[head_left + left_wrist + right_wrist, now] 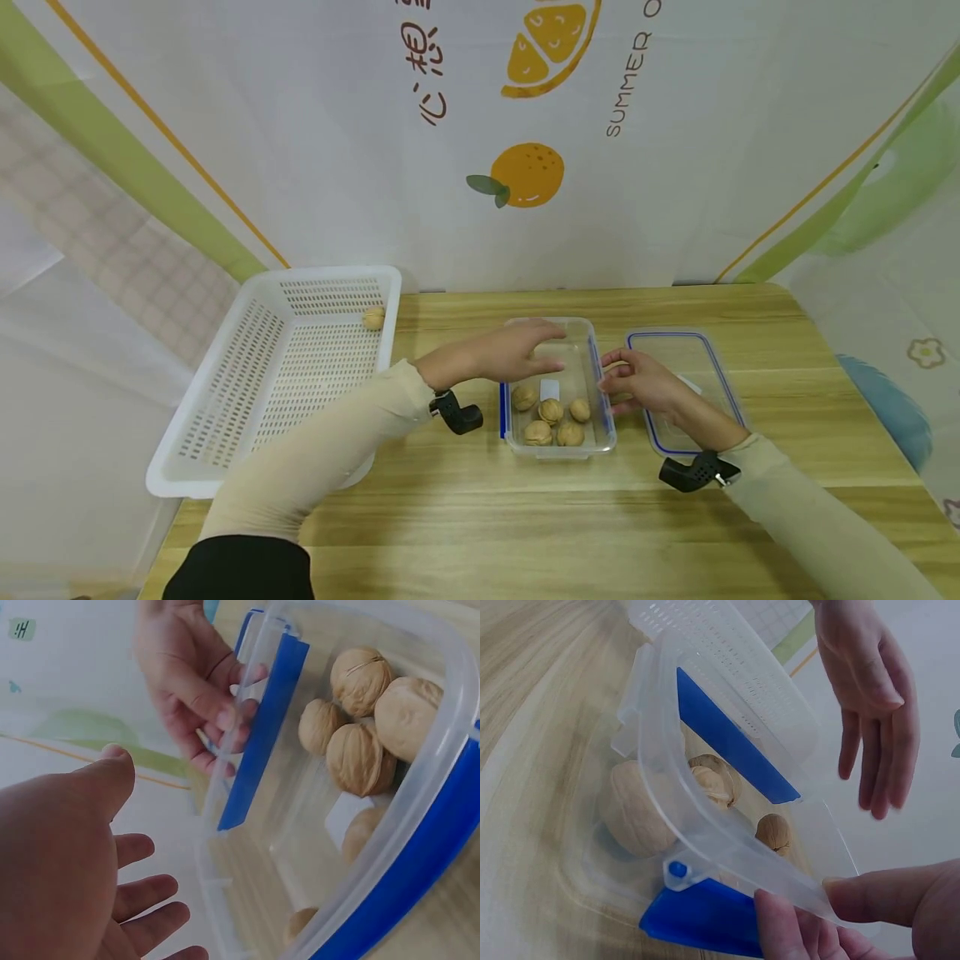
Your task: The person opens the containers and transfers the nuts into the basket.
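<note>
A clear plastic food container (pixel 558 450) with blue side latches stands uncovered on the table, several walnuts (pixel 551 411) lying on its bottom. My left hand (pixel 517 350) is over its back left part, fingers stretched out and holding nothing. In the left wrist view this hand (pixel 67 855) is beside the container, apart from the walnuts. At the container's right wall, my right hand (pixel 641 383) pinches the rim; in the right wrist view its thumb (pixel 885 892) lies on the rim and the fingers are outside, by a blue latch (pixel 705 919).
A white perforated plastic basket (pixel 315 358) stands on the left, with one walnut (pixel 373 318) near its back right corner. A clear lid with a blue seal (pixel 682 333) lies on the wooden table (pixel 480 525) at right, partly under my right hand. Behind hangs a printed curtain (pixel 337 167).
</note>
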